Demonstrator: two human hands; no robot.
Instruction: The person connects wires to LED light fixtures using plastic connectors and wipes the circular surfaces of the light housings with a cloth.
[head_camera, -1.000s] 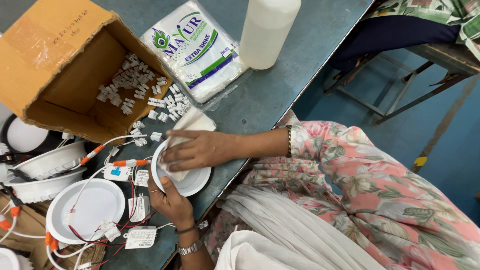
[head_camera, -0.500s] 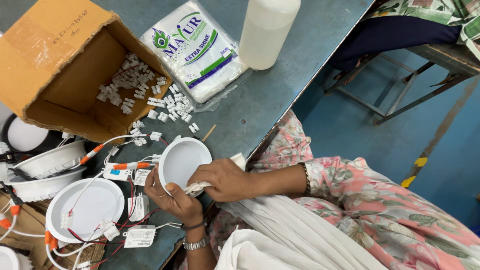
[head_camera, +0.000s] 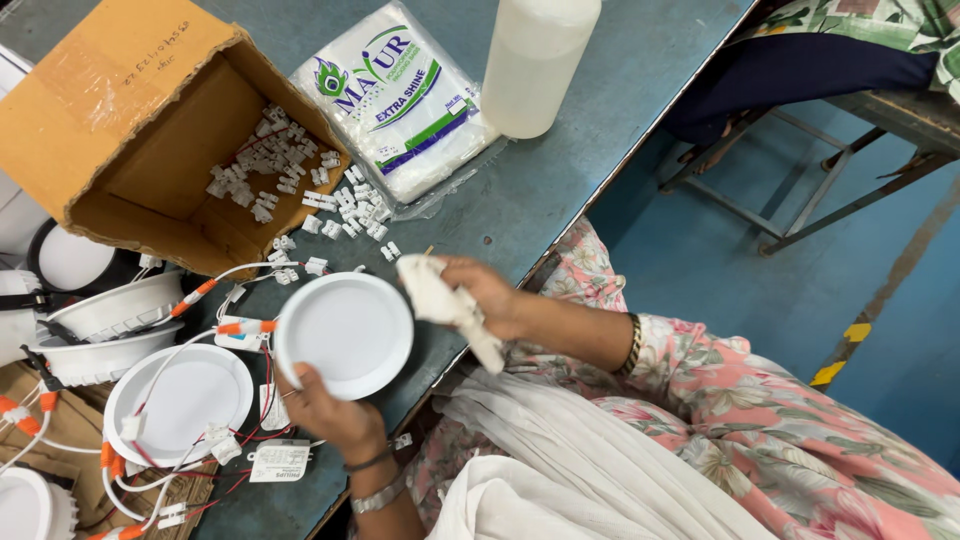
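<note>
My left hand (head_camera: 328, 411) grips the lower edge of a round white light panel (head_camera: 345, 333) and holds it face up over the table's near edge. My right hand (head_camera: 490, 297) holds a crumpled white cloth (head_camera: 443, 301) just to the right of the panel, close to its rim. Red and white wires with orange connectors (head_camera: 232, 328) trail from the panel's left side.
An open cardboard box (head_camera: 130, 130) lies on its side, spilling small white connectors (head_camera: 335, 200). A plastic packet of white cloths (head_camera: 400, 100) and a white bottle (head_camera: 535, 62) stand behind. More round light panels (head_camera: 175, 400) with wires lie at the left. Metal bench frame (head_camera: 800, 190) at right.
My right hand with the cloth left the panel's face, dropped toward my lap, then rose to the panel's right side. My left hand kept hold of the panel.
</note>
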